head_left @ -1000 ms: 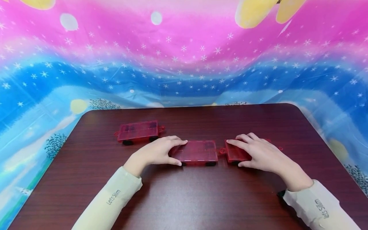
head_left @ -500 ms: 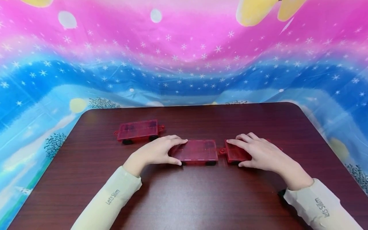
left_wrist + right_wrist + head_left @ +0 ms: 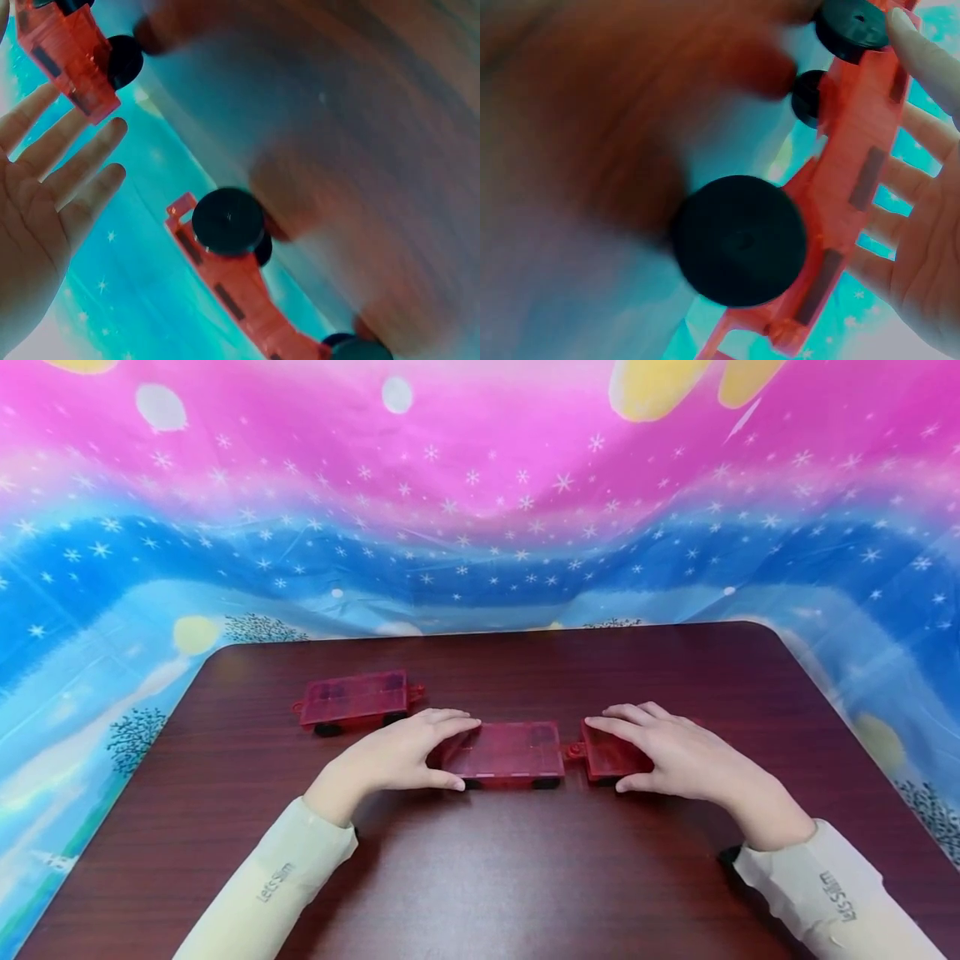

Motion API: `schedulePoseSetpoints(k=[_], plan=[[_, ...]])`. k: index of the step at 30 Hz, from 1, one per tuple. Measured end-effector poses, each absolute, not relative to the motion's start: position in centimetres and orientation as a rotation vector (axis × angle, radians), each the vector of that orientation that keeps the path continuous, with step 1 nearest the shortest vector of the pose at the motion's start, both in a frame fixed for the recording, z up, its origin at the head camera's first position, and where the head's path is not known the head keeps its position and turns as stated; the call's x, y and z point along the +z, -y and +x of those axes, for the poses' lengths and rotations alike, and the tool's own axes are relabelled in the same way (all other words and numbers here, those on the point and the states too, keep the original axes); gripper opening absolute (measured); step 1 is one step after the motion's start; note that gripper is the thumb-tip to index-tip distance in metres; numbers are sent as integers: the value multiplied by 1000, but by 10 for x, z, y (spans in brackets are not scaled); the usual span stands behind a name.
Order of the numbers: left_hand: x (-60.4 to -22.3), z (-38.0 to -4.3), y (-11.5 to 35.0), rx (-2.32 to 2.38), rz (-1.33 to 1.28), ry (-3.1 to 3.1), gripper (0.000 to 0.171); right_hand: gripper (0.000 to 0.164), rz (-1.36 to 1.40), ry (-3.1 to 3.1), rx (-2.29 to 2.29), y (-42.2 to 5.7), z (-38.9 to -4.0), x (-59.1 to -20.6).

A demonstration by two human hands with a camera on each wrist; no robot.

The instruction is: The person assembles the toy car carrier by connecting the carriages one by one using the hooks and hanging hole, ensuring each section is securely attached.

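Three translucent red toy wagons with black wheels are on the table. My left hand (image 3: 397, 752) holds the left end of the middle wagon (image 3: 517, 752), thumb on its near side and fingers on the far side. My right hand (image 3: 682, 756) grips the right wagon (image 3: 606, 756) the same way and hides most of it. Between these two wagons, a red coupling loop (image 3: 574, 751) overlaps the middle wagon's right end. In the right wrist view, the gripped wagon's underside (image 3: 855, 150) lies between thumb and fingers. The left wrist view shows a wagon end (image 3: 67, 60) beside the fingers.
The third wagon (image 3: 356, 700) stands apart, farther back and to the left, with a loop at each end. All sit on a dark brown wooden table (image 3: 487, 868) with rounded back corners. A patterned pink and blue cloth (image 3: 480, 543) hangs behind it.
The head view has shifted slightly, and my left hand and forearm have moved a little to the left. Both hands keep their hold; the gap between the two held wagons looks the same.
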State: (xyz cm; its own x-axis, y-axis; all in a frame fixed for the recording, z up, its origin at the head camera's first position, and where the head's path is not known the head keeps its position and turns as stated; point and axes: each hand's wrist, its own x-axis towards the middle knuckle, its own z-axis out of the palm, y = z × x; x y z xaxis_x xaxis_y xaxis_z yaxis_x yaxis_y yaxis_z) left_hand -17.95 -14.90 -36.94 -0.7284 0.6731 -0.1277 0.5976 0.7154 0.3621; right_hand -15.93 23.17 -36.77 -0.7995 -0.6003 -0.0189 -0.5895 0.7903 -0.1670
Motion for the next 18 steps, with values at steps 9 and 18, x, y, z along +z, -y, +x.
schedulePoseSetpoints(k=[9,18], plan=[[-359,-175,175,489,984,-2721,81,85,-1000,-2890,-329,-217,-165,-360],[-352,-173,204,453,917,-2825,77,83,-1022,-2832,-405,-185,-172,-356]])
